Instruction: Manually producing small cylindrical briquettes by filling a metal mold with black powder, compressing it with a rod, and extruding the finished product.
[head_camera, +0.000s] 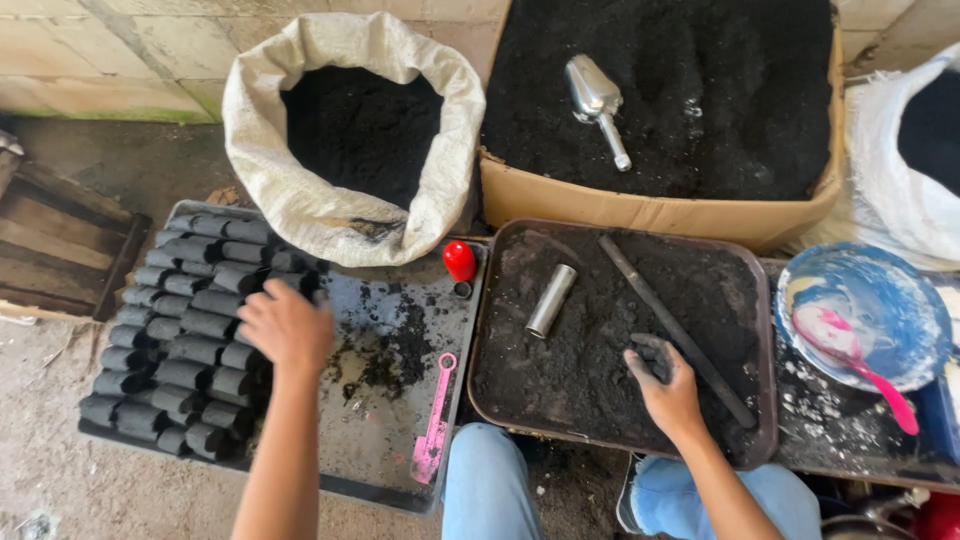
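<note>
My left hand (286, 325) reaches over a dark flat tray (400, 420), its fingers on the black cylindrical briquettes (185, 340) stacked in rows on the tray's left side. My right hand (665, 385) rests in a brown tray (485, 330) of black powder, fingers curled around a clump of the dark material. A short metal tube (551, 299) and a long dark rod (675, 328) lie in that powder. A pink spoon (434, 432) lies on the dark tray near my knee.
A white sack (330, 200) of black powder stands behind the trays. A cardboard box (640, 205) of powder holds a metal scoop (596, 100). A blue bowl (905, 300) with a pink spoon sits at right, a red round object (459, 260) between trays, a wooden pallet (55, 245) at left.
</note>
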